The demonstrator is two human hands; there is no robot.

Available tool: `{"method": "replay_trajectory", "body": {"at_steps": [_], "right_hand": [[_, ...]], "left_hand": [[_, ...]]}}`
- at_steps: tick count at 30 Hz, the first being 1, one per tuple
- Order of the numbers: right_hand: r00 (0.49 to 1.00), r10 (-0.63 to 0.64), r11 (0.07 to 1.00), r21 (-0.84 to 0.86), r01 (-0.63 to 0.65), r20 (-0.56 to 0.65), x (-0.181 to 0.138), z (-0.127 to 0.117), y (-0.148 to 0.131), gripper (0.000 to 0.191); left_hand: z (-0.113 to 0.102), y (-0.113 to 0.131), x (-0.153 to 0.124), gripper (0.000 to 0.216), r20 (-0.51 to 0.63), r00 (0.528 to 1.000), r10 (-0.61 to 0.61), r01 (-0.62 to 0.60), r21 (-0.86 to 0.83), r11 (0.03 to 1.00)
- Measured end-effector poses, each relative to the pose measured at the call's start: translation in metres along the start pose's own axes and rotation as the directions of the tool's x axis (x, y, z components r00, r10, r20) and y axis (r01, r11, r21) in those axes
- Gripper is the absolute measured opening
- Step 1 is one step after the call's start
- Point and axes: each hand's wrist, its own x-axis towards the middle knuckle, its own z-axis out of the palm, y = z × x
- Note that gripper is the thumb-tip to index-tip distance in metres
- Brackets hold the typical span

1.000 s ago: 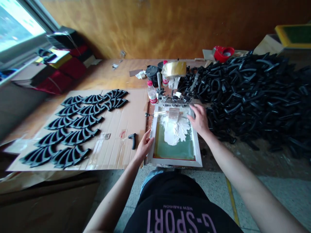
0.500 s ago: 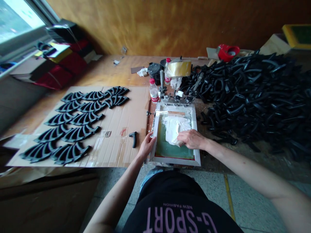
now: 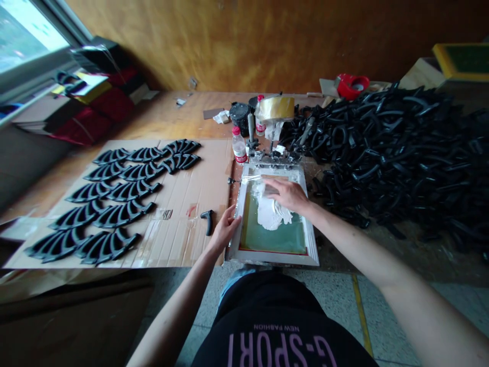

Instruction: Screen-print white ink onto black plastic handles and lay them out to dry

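Note:
A printing screen (image 3: 311, 244) with a pale frame and green mesh lies in front of me, clamped at its far end. White paste or a crumpled white sheet (image 3: 271, 214) lies on the mesh; I cannot tell which. My right hand (image 3: 288, 194) is above the far half of the mesh, fingers stretched left, beside a brown wooden strip (image 3: 280, 178). A greyish patch shows under these fingers. My left hand (image 3: 226, 227) is at the screen's left edge with fingers slightly bent and apart. Left of it, a single black curved handle (image 3: 208, 222) lies on cardboard (image 3: 179, 204).
Rows of black handles (image 3: 126, 188) lie on the cardboard. A large heap of black handles (image 3: 367, 148) covers the right side. Behind the screen stand a red-capped bottle (image 3: 239, 146), a dark tub (image 3: 240, 114) and a tape roll (image 3: 277, 108). A red tape dispenser (image 3: 351, 87) is farther back.
My right hand has moved from the near right part of the white patch to its far end, with fingers straighter. My left hand stays at the left edge. The view has shifted slightly.

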Motion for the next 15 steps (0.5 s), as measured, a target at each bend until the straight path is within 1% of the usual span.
{"method": "replay_trajectory", "body": {"at_steps": [1,2,3,4,6,7,8,9,10,12,13,14,15], "right_hand": [[0.998,0.052,0.999,-0.008,-0.052,-0.046,0.013,-0.009,0.008,0.052],[0.990,0.101,0.995,-0.017,-0.103,-0.098,0.022,-0.019,0.018,0.056],[0.975,0.152,0.987,-0.020,-0.157,-0.160,0.027,-0.029,0.031,0.054],[0.950,0.212,0.975,-0.014,-0.221,-0.231,0.026,-0.038,0.045,0.048],[0.872,0.349,0.931,0.026,-0.363,-0.343,0.012,-0.052,0.075,0.034],[0.841,0.407,0.906,0.045,-0.420,-0.357,0.001,-0.054,0.087,0.033],[0.827,0.447,0.888,0.054,-0.458,-0.342,-0.012,-0.051,0.096,0.034],[0.831,0.467,0.879,0.058,-0.473,-0.304,-0.024,-0.043,0.100,0.035],[0.853,0.459,0.886,0.057,-0.460,-0.247,-0.036,-0.031,0.100,0.032],[0.921,0.371,0.929,0.038,-0.369,-0.116,-0.056,0.001,0.087,0.028],[0.947,0.315,0.949,0.014,-0.315,-0.061,-0.062,0.018,0.077,0.025],[0.964,0.266,0.964,-0.022,-0.266,-0.012,-0.066,0.034,0.065,0.023],[0.971,0.237,0.970,-0.065,-0.235,0.030,-0.068,0.047,0.052,0.022]], "left_hand": [[-0.002,0.011,-0.004,0.076,0.003,1.000,0.017,-0.017,-0.025,1.000],[-0.004,0.023,-0.008,0.072,0.000,0.999,0.032,-0.032,-0.047,0.998],[-0.006,0.036,-0.011,0.066,-0.005,0.999,0.045,-0.045,-0.064,0.997],[-0.007,0.050,-0.013,0.061,-0.014,0.998,0.057,-0.057,-0.082,0.995],[-0.006,0.080,-0.012,0.058,-0.044,0.994,0.105,-0.110,-0.141,0.984],[-0.004,0.096,-0.009,0.058,-0.075,0.985,0.152,-0.164,-0.177,0.970],[-0.002,0.111,-0.004,0.057,-0.109,0.972,0.210,-0.230,-0.216,0.949],[0.002,0.126,0.002,0.055,-0.138,0.953,0.268,-0.296,-0.253,0.921],[0.005,0.140,0.008,0.054,-0.154,0.936,0.316,-0.349,-0.285,0.893],[0.014,0.158,0.017,0.054,-0.166,0.915,0.369,-0.404,-0.339,0.850],[0.019,0.162,0.019,0.054,-0.174,0.912,0.372,-0.410,-0.366,0.835],[0.024,0.160,0.019,0.055,-0.192,0.913,0.361,-0.408,-0.393,0.824],[0.031,0.152,0.015,0.056,-0.202,0.923,0.327,-0.383,-0.419,0.823]]}}
